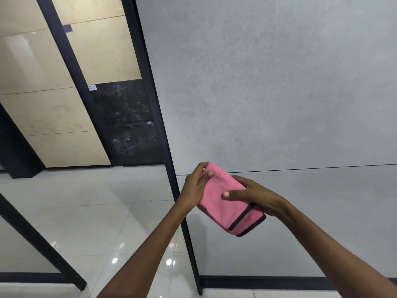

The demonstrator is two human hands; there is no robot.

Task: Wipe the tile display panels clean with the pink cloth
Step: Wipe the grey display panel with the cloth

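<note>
A folded pink cloth [221,206] with a black edge band is held in front of the large grey tile panel [268,87]. My left hand [194,188] pinches the cloth's upper left corner. My right hand [255,195] grips its right side, thumb lying across the top face. The cloth hangs in the air just off the panel's lower half, near a thin horizontal joint line. Further back on the left stand beige tile panels [53,112] and a dark marbled panel [129,123].
A black metal frame [169,168] runs down the grey panel's left edge to the floor. Glossy white floor tiles [96,211] spread to the left. Another black frame bar [43,244] slants across the lower left corner.
</note>
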